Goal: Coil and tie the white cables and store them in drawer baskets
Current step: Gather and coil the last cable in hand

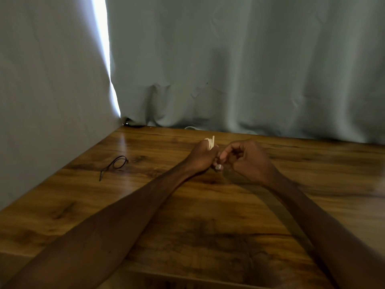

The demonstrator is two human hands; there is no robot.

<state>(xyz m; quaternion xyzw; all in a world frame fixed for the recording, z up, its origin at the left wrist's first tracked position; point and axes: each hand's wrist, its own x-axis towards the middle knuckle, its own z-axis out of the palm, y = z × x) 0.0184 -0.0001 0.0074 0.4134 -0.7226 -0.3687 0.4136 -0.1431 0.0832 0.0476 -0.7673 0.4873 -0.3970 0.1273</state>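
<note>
My left hand (203,156) is closed around a small bundle of white cable (211,141), whose looped ends stick up above the fist. My right hand (248,160) sits just to its right, fingers curled and pinched toward the left hand's fingertips; what it pinches is blurred and hidden. Both hands hover just over the wooden table (145,205). A black tie (114,164), bent into a loop with a tail, lies on the table to the left of my hands. No drawer basket is in view.
A pale grey-green curtain (229,69) hangs behind and to the left of the table, with a bright gap at its left seam. A bit of white cable (190,128) peeks out under the curtain's hem at the table's back edge.
</note>
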